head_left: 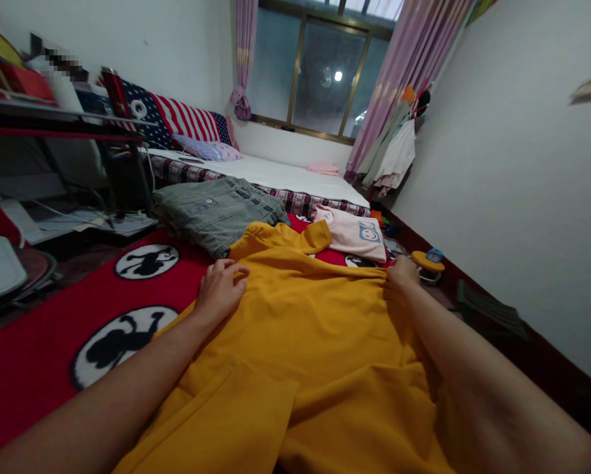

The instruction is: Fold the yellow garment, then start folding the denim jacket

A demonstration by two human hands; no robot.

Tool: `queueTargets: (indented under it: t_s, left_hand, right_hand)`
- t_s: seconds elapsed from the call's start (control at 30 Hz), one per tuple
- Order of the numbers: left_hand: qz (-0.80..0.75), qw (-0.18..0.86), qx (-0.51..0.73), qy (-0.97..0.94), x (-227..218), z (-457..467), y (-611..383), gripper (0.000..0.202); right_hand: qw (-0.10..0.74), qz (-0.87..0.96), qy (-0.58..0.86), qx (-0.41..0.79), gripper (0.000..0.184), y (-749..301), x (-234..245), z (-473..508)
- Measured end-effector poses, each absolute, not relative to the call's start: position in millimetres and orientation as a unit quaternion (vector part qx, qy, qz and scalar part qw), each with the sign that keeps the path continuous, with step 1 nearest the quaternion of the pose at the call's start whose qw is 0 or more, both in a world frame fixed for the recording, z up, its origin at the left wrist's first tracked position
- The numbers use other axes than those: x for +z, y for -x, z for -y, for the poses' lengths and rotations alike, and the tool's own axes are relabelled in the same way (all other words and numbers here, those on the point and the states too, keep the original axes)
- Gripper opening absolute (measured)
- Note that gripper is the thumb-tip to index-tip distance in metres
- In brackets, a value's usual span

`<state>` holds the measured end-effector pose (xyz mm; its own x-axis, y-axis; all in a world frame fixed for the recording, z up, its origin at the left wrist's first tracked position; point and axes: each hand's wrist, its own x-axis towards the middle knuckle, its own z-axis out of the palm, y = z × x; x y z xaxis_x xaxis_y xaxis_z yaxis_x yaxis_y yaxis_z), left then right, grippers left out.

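A mustard-yellow garment (295,316) with a collar lies spread over the red blanket, its near part creased and folded over on itself. My left hand (222,289) rests on its left edge just below the collar, fingers slightly curled and apart. At the far right edge my right hand (403,273) is closed on the cloth, which puckers toward the grip. Beyond the collar sit a folded denim garment (221,207) on the left and a folded pink shirt (352,234) with a blue smiley print on the right.
The red blanket (191,276) has black-and-white round figures. A desk (68,122) with a red bottle (115,92) stands at left, a chair (2,266) below it. A white-covered bed (276,172) lies under the window. Clothes (397,155) hang at right, above a yellow stool (428,261).
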<state>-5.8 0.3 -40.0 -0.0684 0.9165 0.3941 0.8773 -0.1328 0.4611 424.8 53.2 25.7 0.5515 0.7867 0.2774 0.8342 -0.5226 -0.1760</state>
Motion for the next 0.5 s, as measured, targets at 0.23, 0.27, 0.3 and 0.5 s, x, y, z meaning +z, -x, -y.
queueTargets:
  t_s: [0.23,0.27,0.3,0.5]
  left_hand:
    - [-0.653,0.028,0.326,-0.684,-41,0,6,0.025]
    - [-0.65,0.027,0.327,-0.685,-41,0,7,0.025]
    - [-0.648,0.027,0.327,-0.687,-42,0,7,0.024]
    - [-0.641,0.03,0.316,-0.698,-38,7,4,0.024]
  right_hand:
    - [0.311,0.617,0.722,-0.041,0.029,-302,15,-70]
    - [0.319,0.652,0.688,-0.005,0.027,-281,15,-72]
    - [0.324,0.674,0.663,0.032,0.03,-260,13,-73]
    - [0.282,0.706,0.628,0.167,0.057,-190,5,-88]
